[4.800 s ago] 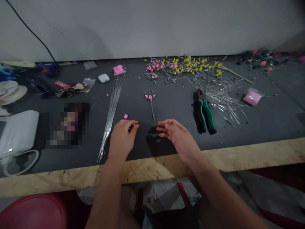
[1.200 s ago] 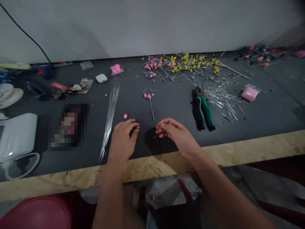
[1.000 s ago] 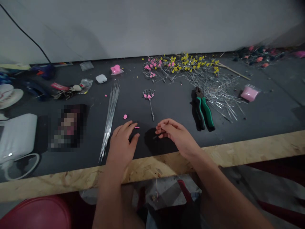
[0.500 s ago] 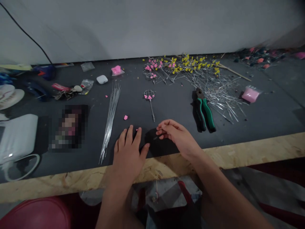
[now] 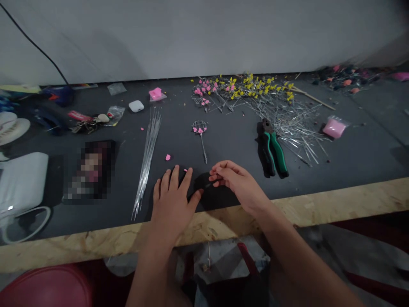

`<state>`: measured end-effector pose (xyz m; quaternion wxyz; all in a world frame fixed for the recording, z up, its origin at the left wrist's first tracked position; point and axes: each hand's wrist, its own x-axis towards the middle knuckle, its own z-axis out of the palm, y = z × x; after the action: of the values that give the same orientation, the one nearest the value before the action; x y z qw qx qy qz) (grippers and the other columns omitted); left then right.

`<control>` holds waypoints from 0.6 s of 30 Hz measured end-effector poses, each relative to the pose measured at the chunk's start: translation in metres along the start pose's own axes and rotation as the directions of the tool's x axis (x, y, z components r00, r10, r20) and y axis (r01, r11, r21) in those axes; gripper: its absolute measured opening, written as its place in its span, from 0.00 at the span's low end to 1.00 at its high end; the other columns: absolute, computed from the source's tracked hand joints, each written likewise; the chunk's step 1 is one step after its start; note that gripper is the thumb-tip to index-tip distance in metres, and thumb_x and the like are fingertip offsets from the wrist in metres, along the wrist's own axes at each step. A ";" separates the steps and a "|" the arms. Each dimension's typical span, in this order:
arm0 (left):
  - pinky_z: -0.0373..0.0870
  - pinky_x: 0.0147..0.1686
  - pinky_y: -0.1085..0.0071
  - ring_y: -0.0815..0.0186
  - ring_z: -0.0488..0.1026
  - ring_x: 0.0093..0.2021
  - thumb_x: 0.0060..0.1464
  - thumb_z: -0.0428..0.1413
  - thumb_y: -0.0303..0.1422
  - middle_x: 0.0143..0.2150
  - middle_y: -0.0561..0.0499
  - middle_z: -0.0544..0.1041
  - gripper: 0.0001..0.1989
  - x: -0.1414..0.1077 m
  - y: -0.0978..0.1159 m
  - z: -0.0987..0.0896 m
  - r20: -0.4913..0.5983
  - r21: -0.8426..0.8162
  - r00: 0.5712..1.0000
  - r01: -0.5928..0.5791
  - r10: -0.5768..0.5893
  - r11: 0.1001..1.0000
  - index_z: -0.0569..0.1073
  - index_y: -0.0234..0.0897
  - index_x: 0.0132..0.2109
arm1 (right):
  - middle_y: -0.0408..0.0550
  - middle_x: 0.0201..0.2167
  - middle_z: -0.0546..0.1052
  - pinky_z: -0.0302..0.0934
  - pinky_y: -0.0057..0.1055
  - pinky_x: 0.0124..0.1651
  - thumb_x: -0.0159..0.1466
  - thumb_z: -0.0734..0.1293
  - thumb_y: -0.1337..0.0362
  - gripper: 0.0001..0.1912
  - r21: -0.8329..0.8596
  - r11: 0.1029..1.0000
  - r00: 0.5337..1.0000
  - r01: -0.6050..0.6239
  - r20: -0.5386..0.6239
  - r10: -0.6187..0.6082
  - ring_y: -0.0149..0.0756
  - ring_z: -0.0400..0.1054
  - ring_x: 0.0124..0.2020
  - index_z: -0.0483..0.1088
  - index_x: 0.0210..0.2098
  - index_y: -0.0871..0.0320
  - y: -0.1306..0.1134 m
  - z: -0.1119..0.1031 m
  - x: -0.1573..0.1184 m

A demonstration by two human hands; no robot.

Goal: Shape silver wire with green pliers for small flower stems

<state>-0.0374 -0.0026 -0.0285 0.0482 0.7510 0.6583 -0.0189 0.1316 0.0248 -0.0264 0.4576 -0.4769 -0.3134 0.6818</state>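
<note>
My left hand lies palm down near the table's front edge, fingers spread. A small pink bit peeks out between its middle and index fingertips; whether more lies under the fingers is hidden. To the right, my right hand is closed in a pinch just above the dark table; what it holds, if anything, I cannot make out. Beyond the hands lies a small wire racket shape with pink flowers on its round head. A loose pink lump sits past my left fingertips, and a bundle of metal wires lies left of that hand.
Green-handled pliers lie at the right beside scattered wire pieces. Yellow flowered wires are heaped by the wall. Pink clay packets lie left and right. A white earbud case, keys and a blurred-out object are leftward.
My left hand has shifted very slightly, and the pink bit by its index fingertip shows a little more. The right hand keeps its pinch in nearly the same place.
</note>
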 end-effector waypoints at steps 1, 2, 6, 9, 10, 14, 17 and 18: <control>0.53 0.61 0.48 0.46 0.52 0.66 0.60 0.46 0.44 0.67 0.40 0.56 0.27 0.002 -0.001 0.000 -0.002 -0.008 1.000 0.002 -0.002 1.000 0.61 0.41 0.64 | 0.44 0.31 0.74 0.61 0.31 0.37 0.56 0.68 0.59 0.07 0.001 1.000 1.000 0.000 0.003 0.000 0.32 0.69 0.34 0.71 0.29 0.56 0.000 0.000 0.000; 0.53 0.61 0.48 0.46 0.52 0.67 0.60 0.45 0.44 0.68 0.40 0.56 0.27 0.004 -0.001 0.000 -0.005 -0.014 1.000 0.004 -0.004 1.000 0.61 0.41 0.64 | 0.44 0.31 0.74 0.60 0.31 0.37 0.56 0.68 0.59 0.07 0.002 1.000 1.000 0.000 0.004 0.000 0.32 0.69 0.34 0.71 0.29 0.56 0.000 0.000 0.000; 0.51 0.62 0.48 0.47 0.52 0.66 0.60 0.45 0.43 0.67 0.43 0.58 0.28 0.004 -0.002 0.001 -0.006 -0.043 1.000 0.004 -0.004 0.999 0.60 0.38 0.64 | 0.44 0.31 0.74 0.61 0.31 0.37 0.56 0.68 0.59 0.07 0.005 1.000 1.000 -0.007 0.003 0.007 0.32 0.69 0.35 0.71 0.29 0.56 -0.001 0.000 0.000; 0.52 0.62 0.47 0.46 0.51 0.67 0.60 0.46 0.42 0.67 0.46 0.58 0.29 -0.002 -0.003 0.001 0.002 -0.092 1.000 0.001 -0.001 0.996 0.57 0.37 0.65 | 0.44 0.31 0.74 0.61 0.31 0.37 0.56 0.68 0.59 0.07 -0.001 1.000 1.000 -0.011 -0.002 0.011 0.32 0.69 0.35 0.71 0.29 0.57 -0.002 0.000 -0.001; 0.53 0.61 0.47 0.46 0.50 0.67 0.60 0.46 0.43 0.67 0.47 0.58 0.29 -0.003 -0.004 0.000 0.003 -0.114 1.000 0.003 -0.002 0.994 0.56 0.37 0.66 | 0.44 0.31 0.74 0.61 0.31 0.37 0.56 0.68 0.59 0.07 -0.004 1.000 1.000 -0.012 -0.004 0.012 0.32 0.69 0.35 0.71 0.29 0.57 -0.002 0.000 -0.001; 0.57 0.59 0.48 0.47 0.51 0.66 0.60 0.47 0.41 0.65 0.46 0.63 0.29 0.000 -0.009 -0.002 -0.026 -0.208 0.999 0.016 -0.022 0.978 0.57 0.37 0.65 | 0.44 0.32 0.73 0.61 0.31 0.37 0.56 0.68 0.59 0.07 -0.001 1.000 1.000 -0.015 -0.003 0.015 0.32 0.69 0.35 0.71 0.29 0.56 -0.003 0.000 -0.002; 0.59 0.59 0.51 0.50 0.56 0.64 0.61 0.46 0.39 0.61 0.42 0.67 0.25 0.006 -0.014 -0.001 -0.075 -0.267 0.996 0.028 -0.050 0.963 0.61 0.34 0.62 | 0.44 0.32 0.74 0.61 0.32 0.38 0.56 0.68 0.59 0.06 -0.008 1.000 1.000 -0.024 -0.004 0.024 0.33 0.69 0.35 0.71 0.29 0.56 -0.003 0.000 -0.002; 0.59 0.59 0.52 0.51 0.58 0.64 0.61 0.45 0.39 0.61 0.42 0.67 0.24 0.008 -0.015 0.000 -0.095 -0.276 0.994 0.025 -0.053 0.961 0.62 0.34 0.62 | 0.44 0.31 0.74 0.60 0.32 0.38 0.56 0.68 0.59 0.06 -0.014 1.000 1.000 -0.024 -0.004 0.024 0.33 0.69 0.35 0.71 0.29 0.56 -0.003 0.000 -0.002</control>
<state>-0.0510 0.0068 -0.0300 0.1181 0.7239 0.6708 0.1099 0.1326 0.0240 -0.0233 0.4468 -0.4849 -0.3117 0.6842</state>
